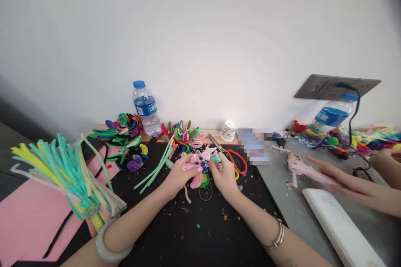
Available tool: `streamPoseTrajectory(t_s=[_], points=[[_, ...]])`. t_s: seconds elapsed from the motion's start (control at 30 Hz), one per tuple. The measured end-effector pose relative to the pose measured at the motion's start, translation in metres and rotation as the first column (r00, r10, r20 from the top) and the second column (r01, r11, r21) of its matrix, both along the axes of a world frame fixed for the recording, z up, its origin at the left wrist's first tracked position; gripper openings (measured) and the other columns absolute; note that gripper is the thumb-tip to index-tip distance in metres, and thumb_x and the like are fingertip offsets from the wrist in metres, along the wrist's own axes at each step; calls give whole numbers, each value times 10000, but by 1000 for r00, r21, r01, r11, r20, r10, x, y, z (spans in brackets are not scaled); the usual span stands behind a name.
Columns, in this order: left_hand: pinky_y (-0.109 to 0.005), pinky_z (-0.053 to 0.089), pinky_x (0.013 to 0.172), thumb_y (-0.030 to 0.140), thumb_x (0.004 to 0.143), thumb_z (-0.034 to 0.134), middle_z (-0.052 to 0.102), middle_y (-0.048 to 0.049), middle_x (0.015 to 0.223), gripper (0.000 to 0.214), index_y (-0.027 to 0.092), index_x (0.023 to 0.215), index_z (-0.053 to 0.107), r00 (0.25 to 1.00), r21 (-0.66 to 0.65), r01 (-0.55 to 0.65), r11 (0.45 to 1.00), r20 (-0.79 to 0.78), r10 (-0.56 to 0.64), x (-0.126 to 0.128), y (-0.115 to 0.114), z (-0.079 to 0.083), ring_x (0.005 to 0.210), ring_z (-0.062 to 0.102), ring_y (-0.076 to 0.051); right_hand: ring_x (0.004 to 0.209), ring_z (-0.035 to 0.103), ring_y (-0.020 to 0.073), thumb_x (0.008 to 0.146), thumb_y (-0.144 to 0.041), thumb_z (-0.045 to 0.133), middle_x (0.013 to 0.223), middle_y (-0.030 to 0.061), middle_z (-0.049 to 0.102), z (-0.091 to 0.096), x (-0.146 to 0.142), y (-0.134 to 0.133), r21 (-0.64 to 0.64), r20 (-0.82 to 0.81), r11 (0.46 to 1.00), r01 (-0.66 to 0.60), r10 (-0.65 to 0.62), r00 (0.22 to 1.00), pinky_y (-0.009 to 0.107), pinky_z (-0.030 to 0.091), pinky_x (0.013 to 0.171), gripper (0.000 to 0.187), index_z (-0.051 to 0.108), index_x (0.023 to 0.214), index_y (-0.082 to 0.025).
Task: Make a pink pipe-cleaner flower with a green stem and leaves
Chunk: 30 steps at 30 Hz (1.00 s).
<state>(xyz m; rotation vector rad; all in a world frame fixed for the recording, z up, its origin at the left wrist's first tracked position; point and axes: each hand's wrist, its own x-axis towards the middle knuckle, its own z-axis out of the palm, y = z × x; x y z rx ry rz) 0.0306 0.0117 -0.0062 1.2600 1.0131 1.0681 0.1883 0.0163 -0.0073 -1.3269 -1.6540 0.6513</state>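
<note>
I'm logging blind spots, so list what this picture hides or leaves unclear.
In the head view:
Pink-petalled piece: parts covered by the left grip and right grip.
White case: lower end cut off by the bottom edge.
Mosaicked rectangle: details blurred out.
Paper cup: lettering too small.

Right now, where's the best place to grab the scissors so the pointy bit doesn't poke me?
Probably by the orange handle, coming from the near right side. The scissors lie with their blades pointing away toward the wall, left of the white cup, so the handle end is nearer you. The right hand is close, but it's holding the pink fuzzy flower.
</note>
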Motion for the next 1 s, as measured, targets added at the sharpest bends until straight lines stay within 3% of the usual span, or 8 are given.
streamPoseTrajectory(t_s=[0.23,0.43,0.57,0.67,0.73,0.87,0.93,1.0], points=[[-242,398,740,230,712,653,588,-9,858,260,172,960,604,999,-26,6,1000,46,-5,0,0,-2,786,535,-139,608,529,144,820,-258,476,676,3,581,0,0,0,2,17,1000,-5,5,1000,233,401,580,101,480,742,-193],[-218,393,658,234,694,677,558,19,732,196,163,855,588,983,-117,2,993,183,19,2,1,-3,678,518,-106,642,554,152,797,-283,522,715,9,608,2,2,2,-33,-48,999,-34,32,998,248,426,614,96,526,796,-187],[-199,373,591,225,695,682,518,39,661,181,161,812,559,946,-143,9,990,323,38,1,2,-2,611,493,-83,578,530,126,720,-349,623,824,19,609,8,8,5,-81,-127,995,-63,53,990,237,426,537,291,498,923,-183],[-191,352,547,226,701,681,495,49,625,180,160,807,551,927,-154,4,988,370,54,0,2,0,558,464,-65,576,527,118,742,-374,581,918,49,601,24,22,3,-103,-116,993,-62,50,992,238,425,516,365,476,1030,-176],[-187,319,498,232,698,685,446,67,562,183,159,791,545,922,-156,9,988,385,53,0,1,2,496,419,-52,601,543,133,780,-348,504,898,58,616,39,36,-1,-116,-24,992,-48,46,999,249,429,534,268,527,978,-170],[-200,304,470,279,655,716,413,78,506,236,163,772,547,929,-167,0,986,365,62,2,0,7,457,407,-58,658,583,182,747,-309,494,711,41,646,67,79,-11,-91,282,995,36,-9,959,277,433,610,186,572,634,-183],[-209,323,481,305,619,739,432,73,507,273,164,757,551,938,-183,-21,983,337,82,3,0,9,466,431,-67,595,577,189,742,-331,493,613,31,629,75,109,-13,-86,467,985,151,-95,879,279,413,566,224,565,579,-194],[-214,338,492,318,598,751,447,69,511,293,163,751,553,942,-189,-30,982,323,91,3,-1,10,480,451,-74,625,598,218,725,-324,493,642,49,643,75,146,-12,-41,611,957,286,-202,765,291,408,558,190,583,612,-201]])
